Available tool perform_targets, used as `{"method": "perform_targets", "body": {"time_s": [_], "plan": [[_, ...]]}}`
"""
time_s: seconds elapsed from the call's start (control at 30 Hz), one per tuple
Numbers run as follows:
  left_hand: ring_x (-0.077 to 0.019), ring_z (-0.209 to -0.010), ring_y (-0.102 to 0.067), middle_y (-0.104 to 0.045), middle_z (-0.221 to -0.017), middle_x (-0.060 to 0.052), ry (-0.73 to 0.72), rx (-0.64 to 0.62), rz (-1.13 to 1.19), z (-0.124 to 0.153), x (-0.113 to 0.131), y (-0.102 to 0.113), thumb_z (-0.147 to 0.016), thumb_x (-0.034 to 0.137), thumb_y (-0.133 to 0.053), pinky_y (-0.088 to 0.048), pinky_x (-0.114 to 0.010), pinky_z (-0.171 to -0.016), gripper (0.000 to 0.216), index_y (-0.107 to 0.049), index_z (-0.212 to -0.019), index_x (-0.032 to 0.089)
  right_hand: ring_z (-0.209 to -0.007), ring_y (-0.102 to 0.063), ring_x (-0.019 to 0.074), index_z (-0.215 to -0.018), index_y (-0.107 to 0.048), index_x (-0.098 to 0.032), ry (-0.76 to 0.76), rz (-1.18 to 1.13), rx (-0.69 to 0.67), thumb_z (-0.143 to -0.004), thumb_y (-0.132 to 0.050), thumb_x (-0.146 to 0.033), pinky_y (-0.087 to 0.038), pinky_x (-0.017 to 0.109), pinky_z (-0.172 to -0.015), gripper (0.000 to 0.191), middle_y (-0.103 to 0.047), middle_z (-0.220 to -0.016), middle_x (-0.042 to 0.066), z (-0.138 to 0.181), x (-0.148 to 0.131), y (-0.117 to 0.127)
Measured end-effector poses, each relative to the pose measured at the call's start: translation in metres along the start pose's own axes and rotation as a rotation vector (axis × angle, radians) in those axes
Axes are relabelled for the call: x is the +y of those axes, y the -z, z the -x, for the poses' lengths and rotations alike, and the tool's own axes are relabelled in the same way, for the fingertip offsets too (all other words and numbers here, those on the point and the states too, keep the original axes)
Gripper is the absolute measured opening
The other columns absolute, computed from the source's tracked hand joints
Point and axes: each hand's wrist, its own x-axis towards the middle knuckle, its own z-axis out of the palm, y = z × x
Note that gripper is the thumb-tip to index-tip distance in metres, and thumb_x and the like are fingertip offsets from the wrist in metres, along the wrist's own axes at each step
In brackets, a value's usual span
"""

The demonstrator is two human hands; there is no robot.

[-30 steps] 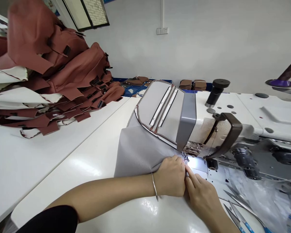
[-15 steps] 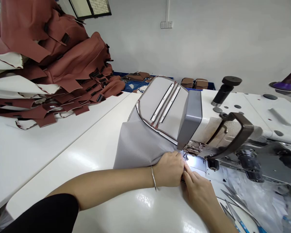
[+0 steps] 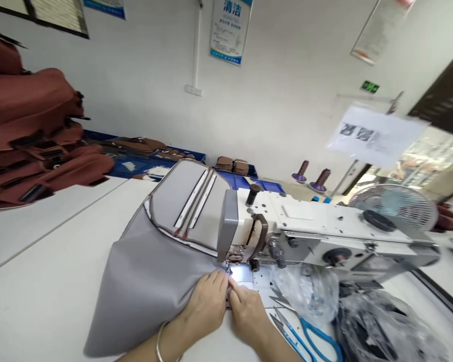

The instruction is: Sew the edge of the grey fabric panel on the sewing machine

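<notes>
My left hand [image 3: 207, 304] lies curled, fingers pressing the edge of the grey fabric piece [image 3: 151, 281] flat on the white table [image 3: 41, 281], right at the needle area of the sewing machine [image 3: 324, 229]; my right hand [image 3: 247, 311] touches it at 3 o'clock, fingertips pinching the same fabric edge. Blue-handled scissors [image 3: 313, 337] lie at 4 o'clock from my right hand, and a stack of brown pieces [image 3: 33, 146] sits at 10 o'clock. A wall poster [image 3: 230, 30] at 12 o'clock reads "清洁"; its smaller print is illegible.
</notes>
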Motion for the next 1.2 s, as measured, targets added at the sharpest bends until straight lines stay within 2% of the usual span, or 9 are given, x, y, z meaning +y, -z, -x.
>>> {"method": "perform_targets", "body": {"time_s": [0.1, 0.23, 0.4, 0.5, 0.6, 0.7, 0.87, 1.07, 1.2], "plan": [[-0.0256, -0.101, -0.053, -0.056, -0.118, -0.014, -0.022, 0.077, -0.049, 0.003, -0.001, -0.003, -0.080, 0.003, -0.040, -0.044, -0.040, -0.087, 0.043, -0.061, -0.117, 0.012, -0.080, -0.056, 0.0131, -0.101, -0.063, -0.019, 0.041, 0.087, 0.043, -0.086, -0.042, -0.014, -0.050, 0.025, -0.071, 0.026, -0.060, -0.115, 0.003, 0.004, -0.009, 0.022], [-0.0241, -0.094, -0.058, -0.062, -0.108, -0.011, -0.037, 0.208, -0.088, 0.003, -0.005, -0.013, -0.076, -0.005, -0.039, -0.047, -0.039, -0.082, 0.049, -0.068, -0.108, 0.016, -0.063, -0.051, 0.0108, -0.084, -0.061, -0.023, 0.046, 0.230, 0.171, -0.083, -0.046, -0.011, -0.046, 0.023, -0.059, 0.019, -0.062, -0.080, -0.002, 0.028, -0.008, 0.050], [-0.0224, -0.098, -0.060, -0.065, -0.107, -0.009, -0.100, 0.329, -0.154, -0.002, -0.009, -0.025, -0.072, -0.014, -0.031, -0.048, -0.036, -0.084, 0.060, -0.071, -0.104, 0.017, -0.069, -0.058, 0.0159, -0.087, -0.060, -0.013, -0.323, 0.462, 0.330, -0.077, -0.031, 0.003, -0.047, 0.028, -0.061, 0.034, -0.060, -0.077, 0.010, 0.066, 0.052, 0.089], [-0.0220, -0.102, -0.060, -0.064, -0.110, -0.009, -0.088, 0.260, -0.131, -0.003, -0.007, -0.022, -0.072, -0.016, -0.027, -0.048, -0.036, -0.088, 0.063, -0.070, -0.106, 0.016, -0.070, -0.059, 0.0151, -0.089, -0.060, -0.013, -0.445, 0.512, 0.202, -0.073, -0.032, 0.008, -0.045, 0.023, -0.057, 0.038, -0.060, -0.077, 0.008, 0.077, 0.091, 0.103], [-0.0224, -0.105, -0.058, -0.062, -0.114, -0.011, -0.076, 0.185, -0.079, -0.002, -0.004, -0.018, -0.072, -0.015, -0.027, -0.046, -0.038, -0.092, 0.064, -0.069, -0.108, 0.016, -0.073, -0.060, 0.0117, -0.089, -0.062, -0.015, -0.419, 0.489, 0.001, -0.070, -0.038, 0.011, -0.046, 0.019, -0.064, 0.040, -0.062, -0.079, 0.002, 0.081, 0.110, 0.093], [-0.0236, -0.108, -0.057, -0.060, -0.117, -0.013, -0.089, 0.164, -0.045, -0.001, -0.001, -0.016, -0.071, -0.015, -0.029, -0.044, -0.041, -0.095, 0.062, -0.068, -0.109, 0.014, -0.074, -0.059, 0.0107, -0.080, -0.062, -0.015, -0.410, 0.478, -0.153, -0.074, -0.047, 0.007, -0.048, 0.021, -0.069, 0.027, -0.061, -0.075, 0.001, 0.081, 0.115, 0.070], [-0.0270, -0.114, -0.052, -0.055, -0.124, -0.016, -0.100, -0.001, 0.001, -0.001, 0.001, -0.022, -0.072, -0.011, -0.032, -0.041, -0.045, -0.098, 0.059, -0.063, -0.118, 0.011, -0.071, -0.059, 0.0109, -0.081, -0.061, -0.011, -0.502, 0.480, -0.242, -0.082, -0.057, -0.008, -0.048, 0.023, -0.064, 0.005, -0.058, -0.068, 0.000, 0.080, 0.131, 0.049], [-0.0289, -0.127, -0.041, -0.047, -0.133, -0.019, -0.112, -0.091, 0.091, 0.003, 0.001, -0.021, -0.076, -0.009, -0.029, -0.032, -0.049, -0.105, 0.059, -0.056, -0.126, 0.005, -0.059, -0.059, 0.0144, -0.093, -0.061, -0.009, -0.643, 0.488, 0.026, -0.089, -0.039, -0.012, -0.042, 0.023, -0.050, 0.022, -0.061, -0.069, 0.006, 0.087, 0.144, 0.067], [-0.0282, -0.121, -0.045, -0.051, -0.128, -0.015, 0.032, -0.023, 0.404, 0.008, 0.010, 0.002, -0.082, 0.004, -0.039, -0.031, -0.048, -0.105, 0.046, -0.060, -0.121, 0.013, -0.063, -0.061, 0.0164, -0.104, -0.059, -0.005, -0.503, 0.359, 0.244, -0.096, -0.029, -0.036, -0.046, 0.026, -0.058, 0.043, -0.063, -0.079, 0.013, 0.077, 0.109, 0.059]]}}
